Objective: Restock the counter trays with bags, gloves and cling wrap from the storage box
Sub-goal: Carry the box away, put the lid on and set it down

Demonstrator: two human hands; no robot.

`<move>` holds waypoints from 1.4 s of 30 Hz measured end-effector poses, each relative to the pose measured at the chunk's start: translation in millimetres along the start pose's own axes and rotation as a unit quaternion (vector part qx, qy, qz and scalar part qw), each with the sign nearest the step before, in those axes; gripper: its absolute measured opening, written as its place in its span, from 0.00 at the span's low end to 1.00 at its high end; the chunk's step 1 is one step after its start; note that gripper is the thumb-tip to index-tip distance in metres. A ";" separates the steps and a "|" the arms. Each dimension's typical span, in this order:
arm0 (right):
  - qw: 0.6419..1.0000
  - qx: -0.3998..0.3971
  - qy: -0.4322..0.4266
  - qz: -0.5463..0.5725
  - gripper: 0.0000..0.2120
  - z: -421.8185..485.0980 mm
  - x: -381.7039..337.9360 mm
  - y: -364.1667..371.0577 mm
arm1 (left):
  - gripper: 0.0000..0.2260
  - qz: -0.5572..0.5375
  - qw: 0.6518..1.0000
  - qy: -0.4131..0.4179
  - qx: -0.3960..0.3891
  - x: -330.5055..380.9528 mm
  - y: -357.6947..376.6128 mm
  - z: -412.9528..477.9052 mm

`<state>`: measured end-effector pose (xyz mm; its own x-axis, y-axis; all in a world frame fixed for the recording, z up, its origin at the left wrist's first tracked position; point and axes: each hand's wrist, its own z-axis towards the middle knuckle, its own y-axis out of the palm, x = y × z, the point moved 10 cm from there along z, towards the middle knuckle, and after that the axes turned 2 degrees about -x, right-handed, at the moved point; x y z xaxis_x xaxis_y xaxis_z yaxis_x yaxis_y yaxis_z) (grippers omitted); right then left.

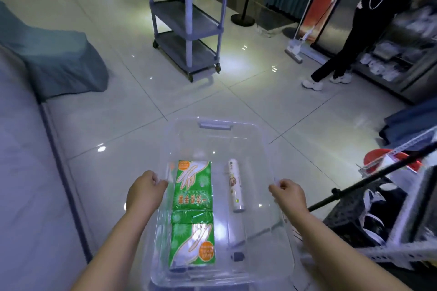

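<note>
One clear rectangular plastic storage box (260, 139), gripped at its side rims by the left hand (144, 192) and right hand (289, 196), holding two green printed glove packets (193, 186) and one white cling-wrap roll (235, 185).

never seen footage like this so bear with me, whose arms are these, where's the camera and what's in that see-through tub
The camera sits on a person's head, looking forward and down, so the arms are the wearer's own. The left hand and right hand grip the two long rims of a clear plastic storage box, carried above a tiled floor. Inside lie green glove packs and, to their right, a white roll, probably cling wrap. A grey cart stands ahead, and another person stands at the right.
</note>
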<state>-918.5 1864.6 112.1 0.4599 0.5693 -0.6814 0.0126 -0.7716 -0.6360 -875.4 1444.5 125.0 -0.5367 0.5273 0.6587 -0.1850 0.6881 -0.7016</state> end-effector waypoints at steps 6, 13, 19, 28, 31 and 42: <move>0.999 0.013 0.027 0.030 0.10 81.5 -70.7 37.2 | 0.11 0.011 0.999 0.029 -0.034 49.9 -11.5 135.7; 0.995 0.062 0.056 0.059 0.10 163.3 -108.9 30.8 | 0.08 0.047 0.995 0.072 -0.052 139.7 11.8 248.6; 0.989 0.103 0.083 0.062 0.10 255.1 -107.5 -11.5 | 0.09 0.075 0.986 0.116 -0.092 237.6 81.6 315.1; 0.979 0.128 0.135 0.084 0.09 409.8 -104.5 -102.8 | 0.09 0.093 0.974 0.159 -0.132 410.5 202.3 401.6; 0.975 0.146 0.143 0.087 0.08 450.5 -108.8 -137.9 | 0.09 0.083 0.971 0.172 -0.145 462.2 234.5 422.1; 0.943 0.232 0.214 0.109 0.06 585.5 -101.4 -240.8 | 0.07 0.086 0.929 0.256 -0.255 657.5 400.3 510.7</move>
<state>-1488.1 2158.8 122.4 0.7244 0.1680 -0.6686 -0.4677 -0.5927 -0.6557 -1722.7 1812.2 138.4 -0.0365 0.7288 0.6837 0.3506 0.6500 -0.6742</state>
